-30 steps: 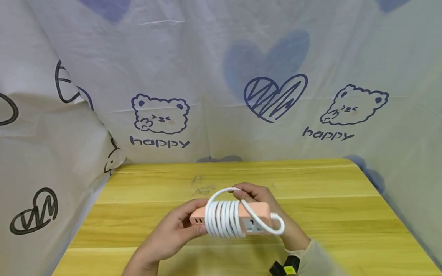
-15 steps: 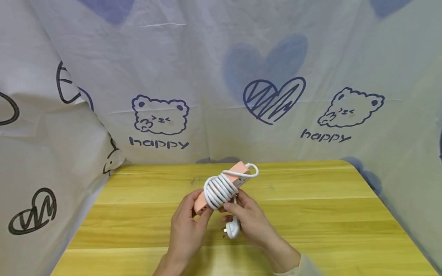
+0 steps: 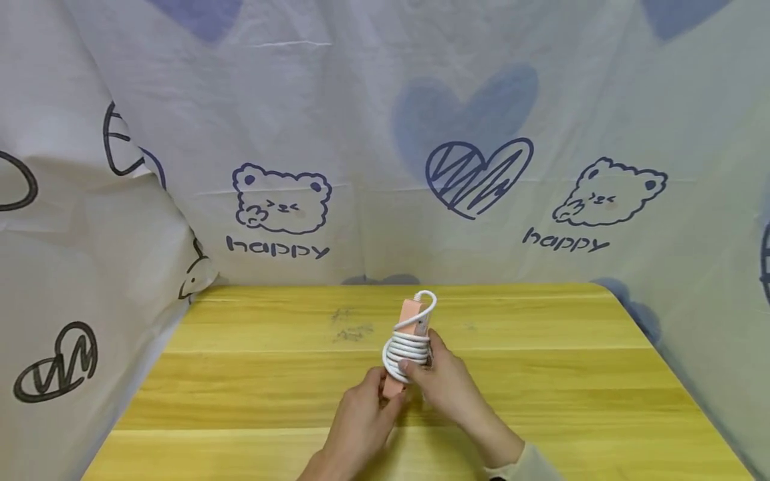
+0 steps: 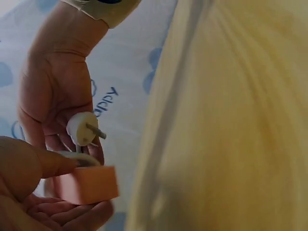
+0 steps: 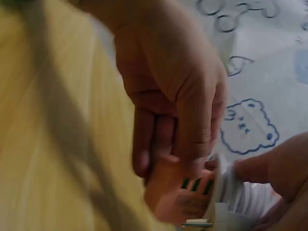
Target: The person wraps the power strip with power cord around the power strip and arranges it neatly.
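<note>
A peach-coloured power strip (image 3: 412, 308) is held above the wooden table, its long side pointing away from the body. White cord (image 3: 410, 347) is wound round its middle in several turns, with a small loop at the far end. My left hand (image 3: 363, 415) pinches the near end between thumb and fingers. On the right side, my right hand (image 3: 452, 389) grips the strip and the coils, its thumb on the cord. The white plug (image 4: 83, 128) sits by the right palm in the left wrist view. USB ports (image 5: 196, 186) show at the near end in the right wrist view.
The table (image 3: 240, 387) has light wood grain and a few dark scuffs. White cloth (image 3: 373, 127) printed with hearts and bears hangs behind it and along both sides.
The power strip has turned from crosswise to pointing away from the body. My right hand has come from behind it to its right side. The plug, visible half a second ago, is now hidden in the head view.
</note>
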`<action>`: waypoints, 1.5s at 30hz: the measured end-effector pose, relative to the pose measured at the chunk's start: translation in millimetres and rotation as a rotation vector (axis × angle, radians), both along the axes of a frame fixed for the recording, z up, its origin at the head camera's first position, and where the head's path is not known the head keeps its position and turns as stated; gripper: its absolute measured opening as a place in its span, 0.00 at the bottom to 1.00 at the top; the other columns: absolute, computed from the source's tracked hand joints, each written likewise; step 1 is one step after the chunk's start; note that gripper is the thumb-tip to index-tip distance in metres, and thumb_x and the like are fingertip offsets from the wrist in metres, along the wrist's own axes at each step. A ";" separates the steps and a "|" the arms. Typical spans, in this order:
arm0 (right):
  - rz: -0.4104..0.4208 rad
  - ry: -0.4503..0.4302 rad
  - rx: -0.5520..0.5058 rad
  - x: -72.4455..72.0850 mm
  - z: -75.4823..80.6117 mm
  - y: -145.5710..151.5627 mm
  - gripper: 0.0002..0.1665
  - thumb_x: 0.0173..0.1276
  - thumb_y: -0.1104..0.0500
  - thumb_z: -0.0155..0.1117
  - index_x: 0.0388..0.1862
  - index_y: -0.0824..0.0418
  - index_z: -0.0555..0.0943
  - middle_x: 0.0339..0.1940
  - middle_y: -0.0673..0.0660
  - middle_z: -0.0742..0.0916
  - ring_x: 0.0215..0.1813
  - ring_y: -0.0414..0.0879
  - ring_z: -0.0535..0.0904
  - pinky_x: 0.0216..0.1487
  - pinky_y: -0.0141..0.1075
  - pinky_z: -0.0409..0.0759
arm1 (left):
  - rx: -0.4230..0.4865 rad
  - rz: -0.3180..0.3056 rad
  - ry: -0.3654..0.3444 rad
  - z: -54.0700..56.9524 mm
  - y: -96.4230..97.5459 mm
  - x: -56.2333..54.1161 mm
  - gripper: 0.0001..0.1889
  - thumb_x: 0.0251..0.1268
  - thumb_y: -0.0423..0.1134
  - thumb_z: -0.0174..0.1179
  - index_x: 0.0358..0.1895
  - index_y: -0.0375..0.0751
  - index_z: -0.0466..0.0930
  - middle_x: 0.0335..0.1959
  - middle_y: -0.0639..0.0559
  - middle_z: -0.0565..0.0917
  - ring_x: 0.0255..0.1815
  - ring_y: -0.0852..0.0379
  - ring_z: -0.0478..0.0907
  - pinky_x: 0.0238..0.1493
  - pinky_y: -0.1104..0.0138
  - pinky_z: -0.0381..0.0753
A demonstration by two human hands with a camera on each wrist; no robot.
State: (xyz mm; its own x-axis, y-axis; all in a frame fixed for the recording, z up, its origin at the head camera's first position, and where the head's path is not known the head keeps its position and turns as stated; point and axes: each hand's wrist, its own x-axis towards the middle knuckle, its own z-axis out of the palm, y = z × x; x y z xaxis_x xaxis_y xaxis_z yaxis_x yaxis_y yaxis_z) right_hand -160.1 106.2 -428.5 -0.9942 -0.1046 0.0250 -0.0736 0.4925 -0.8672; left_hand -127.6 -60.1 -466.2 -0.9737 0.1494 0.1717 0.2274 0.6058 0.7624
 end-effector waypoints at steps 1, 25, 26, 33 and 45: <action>0.015 0.007 0.061 0.3 -3.3 0.3 0.43 0.72 0.53 0.71 0.78 0.69 0.65 0.60 0.68 0.87 0.61 0.62 0.84 0.60 0.60 0.82 | 0.019 -0.010 -0.067 -2.7 -0.1 -1.5 0.17 0.71 0.46 0.70 0.53 0.38 0.81 0.36 0.53 0.88 0.34 0.60 0.82 0.32 0.66 0.80; 0.300 0.137 0.339 6.5 -9.2 36.2 0.11 0.71 0.61 0.72 0.50 0.58 0.90 0.52 0.56 0.91 0.53 0.49 0.88 0.53 0.48 0.86 | 0.564 -0.134 -0.619 -19.8 -14.7 -22.0 0.42 0.73 0.31 0.65 0.83 0.31 0.50 0.40 0.43 0.89 0.36 0.52 0.88 0.40 0.58 0.90; 0.291 0.149 0.348 5.8 -9.8 36.4 0.10 0.71 0.59 0.73 0.49 0.56 0.90 0.51 0.54 0.91 0.51 0.47 0.87 0.51 0.46 0.86 | 0.557 -0.142 -0.623 -19.2 -15.3 -21.7 0.42 0.73 0.32 0.65 0.83 0.31 0.51 0.39 0.43 0.89 0.35 0.53 0.88 0.39 0.58 0.90; 0.342 0.086 0.243 1.4 -12.3 42.5 0.12 0.71 0.60 0.73 0.53 0.57 0.89 0.57 0.56 0.86 0.51 0.47 0.85 0.48 0.36 0.85 | 0.374 -0.221 -0.577 -15.2 -26.1 -22.5 0.38 0.73 0.37 0.67 0.80 0.30 0.61 0.33 0.43 0.82 0.27 0.54 0.82 0.32 0.61 0.87; 0.274 0.206 0.256 7.3 -24.7 14.1 0.08 0.66 0.59 0.78 0.41 0.55 0.87 0.39 0.47 0.81 0.38 0.39 0.76 0.38 0.30 0.77 | 0.520 -0.265 -0.645 -22.7 -31.8 -26.0 0.25 0.78 0.25 0.44 0.75 0.19 0.63 0.37 0.44 0.82 0.32 0.56 0.82 0.38 0.62 0.90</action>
State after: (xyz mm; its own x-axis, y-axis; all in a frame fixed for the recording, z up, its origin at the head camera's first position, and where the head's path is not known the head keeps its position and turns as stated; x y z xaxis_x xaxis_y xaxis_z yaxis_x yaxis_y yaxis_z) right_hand -152.8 120.3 -453.2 -0.9056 -0.3932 0.1589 -0.3908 0.6281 -0.6729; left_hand -153.6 -92.0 -488.9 -0.8490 0.4405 -0.2920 -0.2599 0.1330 0.9564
